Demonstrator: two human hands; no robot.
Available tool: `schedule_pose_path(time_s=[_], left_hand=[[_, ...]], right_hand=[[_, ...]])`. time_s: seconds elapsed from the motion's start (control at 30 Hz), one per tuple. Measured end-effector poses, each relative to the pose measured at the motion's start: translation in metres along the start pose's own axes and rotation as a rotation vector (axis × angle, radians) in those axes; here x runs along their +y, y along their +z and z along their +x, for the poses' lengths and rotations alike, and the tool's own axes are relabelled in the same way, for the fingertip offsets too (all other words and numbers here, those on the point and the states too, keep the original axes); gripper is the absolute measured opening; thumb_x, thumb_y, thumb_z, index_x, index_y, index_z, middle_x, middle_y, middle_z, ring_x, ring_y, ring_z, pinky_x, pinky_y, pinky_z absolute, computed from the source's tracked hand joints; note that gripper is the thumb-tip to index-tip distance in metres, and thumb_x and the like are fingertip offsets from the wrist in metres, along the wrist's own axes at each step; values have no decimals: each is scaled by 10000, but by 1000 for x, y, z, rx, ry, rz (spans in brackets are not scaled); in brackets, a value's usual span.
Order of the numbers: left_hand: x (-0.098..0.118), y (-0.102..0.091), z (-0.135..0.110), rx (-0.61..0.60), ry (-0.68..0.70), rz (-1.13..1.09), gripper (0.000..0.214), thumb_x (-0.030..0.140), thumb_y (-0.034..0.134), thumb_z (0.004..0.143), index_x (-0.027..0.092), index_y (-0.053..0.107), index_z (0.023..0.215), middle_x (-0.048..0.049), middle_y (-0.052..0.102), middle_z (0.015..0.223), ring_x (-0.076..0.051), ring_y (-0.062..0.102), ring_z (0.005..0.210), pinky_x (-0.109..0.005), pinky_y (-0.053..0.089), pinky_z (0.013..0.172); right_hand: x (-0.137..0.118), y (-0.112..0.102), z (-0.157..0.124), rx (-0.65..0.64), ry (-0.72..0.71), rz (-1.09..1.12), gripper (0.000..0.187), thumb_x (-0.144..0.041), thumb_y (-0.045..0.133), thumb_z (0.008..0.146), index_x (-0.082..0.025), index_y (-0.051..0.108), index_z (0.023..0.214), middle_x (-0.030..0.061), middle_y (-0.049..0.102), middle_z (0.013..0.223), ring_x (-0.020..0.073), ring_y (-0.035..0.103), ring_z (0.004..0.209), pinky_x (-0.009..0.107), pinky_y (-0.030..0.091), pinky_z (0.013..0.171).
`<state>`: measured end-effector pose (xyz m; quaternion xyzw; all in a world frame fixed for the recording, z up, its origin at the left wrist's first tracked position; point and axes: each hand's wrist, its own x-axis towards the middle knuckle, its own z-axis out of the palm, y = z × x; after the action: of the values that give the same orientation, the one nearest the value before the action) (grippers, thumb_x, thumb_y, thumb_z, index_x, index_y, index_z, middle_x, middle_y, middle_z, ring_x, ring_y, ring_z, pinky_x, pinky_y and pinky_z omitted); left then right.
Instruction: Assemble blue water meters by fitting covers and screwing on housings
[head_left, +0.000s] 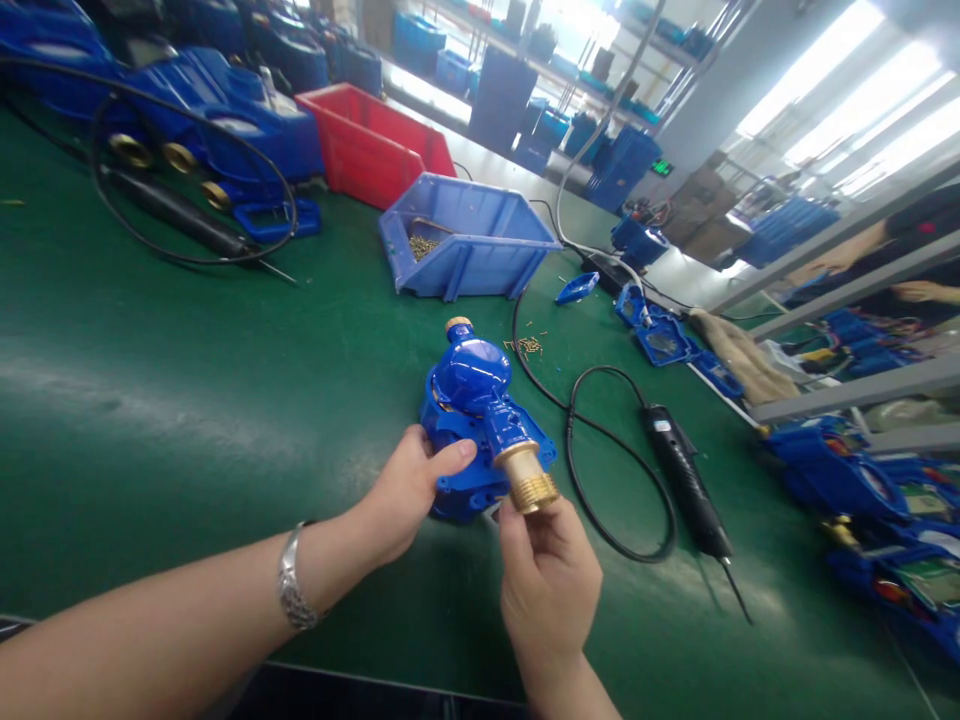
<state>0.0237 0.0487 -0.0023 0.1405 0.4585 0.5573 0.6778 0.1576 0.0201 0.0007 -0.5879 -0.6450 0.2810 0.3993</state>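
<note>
A blue water meter (pixel 474 375) with brass threaded ends is between my hands, over the green bench. Its nearer brass end points toward me and to the right. My left hand (pixel 409 485) is closed on the meter's left side, the thumb lying over the blue housing. Gripping the meter below that brass end is my right hand (pixel 553 575), its thumb at the thread and its other fingers partly hidden. Beyond the meter, small brass screws (pixel 527 345) lie loose on the bench.
A light blue bin (pixel 480 265) with screws stands behind, beside a red bin (pixel 375 140). One black electric screwdriver (pixel 686 485) lies right, its cable looping nearby; another screwdriver (pixel 180 215) is at left. More blue meters (pixel 217 120) sit back left. A person's hand (pixel 922 291) shows far right.
</note>
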Motion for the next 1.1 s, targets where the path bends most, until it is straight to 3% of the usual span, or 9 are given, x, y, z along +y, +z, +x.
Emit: schedule_pose_path(time_s=[0.27, 0.53, 0.67, 0.77, 0.87, 0.97, 1.1], left_hand=[[-3, -4, 1, 26, 91, 72, 656, 388, 787, 572, 129, 432, 1060, -157, 583, 1136, -300, 560, 1067, -376, 454, 856], [-4, -2, 2, 57, 103, 29, 633, 380, 788, 545, 131, 462, 1027, -148, 615, 1096, -312, 580, 1050, -400, 461, 861], [-1, -2, 1, 46, 92, 40, 647, 387, 786, 548, 123, 460, 1040, -161, 606, 1107, -313, 572, 1055, -395, 459, 859], [2, -1, -1, 57, 60, 64, 684, 398, 794, 538, 124, 453, 1064, -159, 604, 1115, -305, 569, 1054, -390, 456, 867], [5, -1, -3, 42, -19, 112, 713, 432, 791, 536, 123, 458, 1085, -162, 601, 1129, -323, 565, 1059, -411, 450, 881], [5, -1, -5, -49, -150, 122, 691, 454, 750, 589, 122, 465, 1124, -157, 614, 1130, -337, 573, 1058, -442, 443, 906], [4, -3, -6, -123, -261, 146, 680, 455, 713, 638, 125, 462, 1176, -150, 640, 1114, -335, 599, 1034, -451, 448, 919]], right_hand=[[-8, -1, 1, 42, 87, -74, 124, -298, 550, 792, -196, 557, 722, 86, 657, 746, 217, 631, 691, 337, 500, 680], [-16, -2, 7, -90, 128, 133, 136, -295, 618, 749, -160, 626, 759, 42, 647, 701, 172, 625, 627, 282, 517, 602], [-17, -18, 14, -157, 127, 167, 102, -268, 640, 730, -176, 645, 772, 14, 639, 690, 152, 617, 620, 253, 515, 593], [8, -49, 39, 22, 106, -104, 211, -352, 611, 756, -169, 644, 856, 38, 642, 741, 171, 628, 666, 279, 526, 641], [46, -92, 83, 273, 195, -582, 319, -345, 510, 810, -122, 623, 1008, 116, 633, 890, 230, 629, 831, 367, 497, 821], [81, -126, 124, 302, 303, -746, 398, -224, 536, 754, -83, 594, 1122, 219, 579, 1068, 349, 545, 1068, 512, 388, 944], [112, -140, 144, 238, 456, -791, 538, -217, 615, 689, -89, 549, 1207, 260, 597, 1031, 436, 559, 1030, 625, 392, 851]])
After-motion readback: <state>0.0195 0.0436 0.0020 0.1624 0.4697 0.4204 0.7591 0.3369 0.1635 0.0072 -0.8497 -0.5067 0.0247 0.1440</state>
